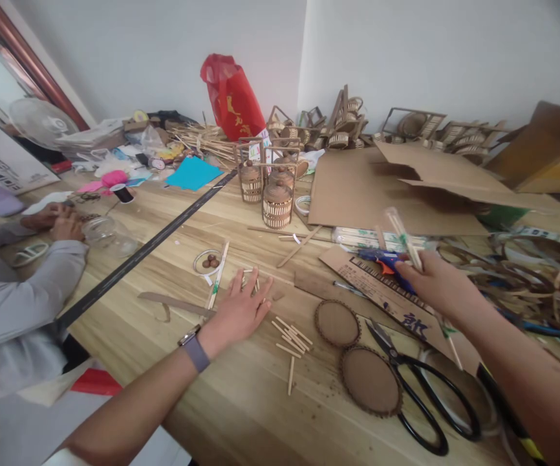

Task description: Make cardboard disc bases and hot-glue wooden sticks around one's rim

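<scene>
My left hand [244, 304] lies palm down on the table with its fingers spread. Under and beyond its fingertips are short wooden sticks, partly hidden. More cut sticks [292, 336] lie to its right. My right hand [430, 278] is closed around wrapped disposable chopsticks [401, 233], whose plastic sleeve has green print; they stick out above and below the fist. Just left of that hand is a blue glue gun [381, 259] on a printed cardboard strip [381, 294]. Two round brown discs [337, 322] with braided rims lie beside large black-handled scissors [406, 369].
Small basket-like lanterns in frames [277, 204] stand mid-table. Cardboard sheets [352, 184] and coiled brown strips [527, 278] fill the right. A ring with brown beads [207, 261] lies left of centre. Another person's hands [61, 220] work at the left, past a black strip [149, 239].
</scene>
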Tool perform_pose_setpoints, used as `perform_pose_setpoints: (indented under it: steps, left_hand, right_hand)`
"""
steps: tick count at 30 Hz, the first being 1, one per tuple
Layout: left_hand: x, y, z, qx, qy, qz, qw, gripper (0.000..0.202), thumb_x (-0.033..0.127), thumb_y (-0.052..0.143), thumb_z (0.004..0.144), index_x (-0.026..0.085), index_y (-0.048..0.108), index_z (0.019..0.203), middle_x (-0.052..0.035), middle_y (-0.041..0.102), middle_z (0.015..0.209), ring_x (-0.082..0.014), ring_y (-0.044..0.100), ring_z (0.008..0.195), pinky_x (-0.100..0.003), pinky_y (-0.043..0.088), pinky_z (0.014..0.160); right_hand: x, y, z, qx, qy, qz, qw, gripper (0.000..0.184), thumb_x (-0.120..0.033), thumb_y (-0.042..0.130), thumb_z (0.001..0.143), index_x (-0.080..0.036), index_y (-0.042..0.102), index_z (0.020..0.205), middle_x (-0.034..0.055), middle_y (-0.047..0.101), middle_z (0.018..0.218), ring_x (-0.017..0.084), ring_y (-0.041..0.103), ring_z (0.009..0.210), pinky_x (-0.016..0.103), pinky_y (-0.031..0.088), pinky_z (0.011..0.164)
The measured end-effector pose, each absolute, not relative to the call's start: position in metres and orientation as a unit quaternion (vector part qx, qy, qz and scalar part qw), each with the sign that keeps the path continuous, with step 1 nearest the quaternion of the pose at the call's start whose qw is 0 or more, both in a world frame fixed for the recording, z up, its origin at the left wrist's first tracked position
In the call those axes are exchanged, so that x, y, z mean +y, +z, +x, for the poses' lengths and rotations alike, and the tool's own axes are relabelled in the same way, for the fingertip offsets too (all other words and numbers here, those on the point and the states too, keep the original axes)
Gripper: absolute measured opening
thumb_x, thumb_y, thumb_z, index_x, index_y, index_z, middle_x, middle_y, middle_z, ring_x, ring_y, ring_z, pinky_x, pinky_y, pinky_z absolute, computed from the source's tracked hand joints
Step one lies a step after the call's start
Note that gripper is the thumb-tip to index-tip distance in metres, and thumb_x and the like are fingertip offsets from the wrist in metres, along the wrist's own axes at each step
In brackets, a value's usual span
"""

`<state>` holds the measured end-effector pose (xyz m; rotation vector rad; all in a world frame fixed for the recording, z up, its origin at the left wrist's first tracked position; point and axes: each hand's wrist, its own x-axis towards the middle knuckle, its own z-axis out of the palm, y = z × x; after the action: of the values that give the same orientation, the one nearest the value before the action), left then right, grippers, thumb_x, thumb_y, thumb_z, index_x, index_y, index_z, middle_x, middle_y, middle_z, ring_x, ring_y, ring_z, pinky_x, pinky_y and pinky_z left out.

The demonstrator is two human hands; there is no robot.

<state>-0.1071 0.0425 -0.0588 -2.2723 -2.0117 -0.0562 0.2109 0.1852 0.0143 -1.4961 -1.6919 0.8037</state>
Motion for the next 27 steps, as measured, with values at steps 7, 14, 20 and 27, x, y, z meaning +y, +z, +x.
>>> perform_pose_setpoints:
  steps: [7, 14, 20, 27]
  left_hand:
    - [0.041, -0.062, -0.104, -0.663, -0.025, -0.746, 0.051, 0.053, 0.036, 0.039, 0.098, 0.017, 0.034, 0.148, -0.0169, 0.032, 0.154, -0.0427, 0.024, 0.141, -0.057, 0.037, 0.105]
    - [0.033, -0.06, -0.089, -0.636, -0.017, -0.771, 0.02, 0.057, 0.043, 0.036, 0.099, 0.012, 0.035, 0.146, -0.0178, 0.032, 0.154, -0.0408, 0.026, 0.141, -0.056, 0.034, 0.108]
    - [0.019, -0.057, -0.072, -0.585, -0.043, -0.81, -0.018, 0.069, 0.059, 0.034, 0.096, 0.011, 0.034, 0.146, -0.0161, 0.029, 0.155, -0.0357, 0.023, 0.144, -0.049, 0.031, 0.112]
    - [-0.001, -0.056, -0.048, -0.528, -0.042, -0.847, -0.047, 0.084, 0.067, 0.041, 0.089, 0.014, 0.019, 0.151, -0.0152, 0.016, 0.16, -0.0381, 0.011, 0.146, -0.055, 0.019, 0.115]
  right_hand:
    - [0.18, -0.004, 0.172, -0.78, 0.051, -0.591, 0.199, 0.025, -0.022, 0.054, 0.083, -0.01, 0.061, 0.103, 0.0268, 0.061, 0.107, 0.04, 0.055, 0.101, 0.049, 0.04, 0.081]
    - [0.1, -0.006, 0.11, -0.9, 0.008, -0.427, 0.087, 0.018, -0.011, 0.051, 0.088, -0.019, 0.066, 0.084, 0.0083, 0.067, 0.086, 0.023, 0.06, 0.085, 0.032, 0.042, 0.075]
    - [0.05, -0.028, 0.125, -0.891, -0.039, -0.449, 0.049, 0.008, -0.013, 0.063, 0.082, -0.02, 0.063, 0.077, 0.0077, 0.066, 0.08, 0.025, 0.06, 0.079, 0.034, 0.039, 0.064]
    - [0.041, -0.042, 0.148, -0.889, -0.066, -0.446, 0.082, 0.014, -0.01, 0.065, 0.081, -0.021, 0.062, 0.073, 0.0039, 0.064, 0.074, 0.024, 0.058, 0.075, 0.035, 0.039, 0.066]
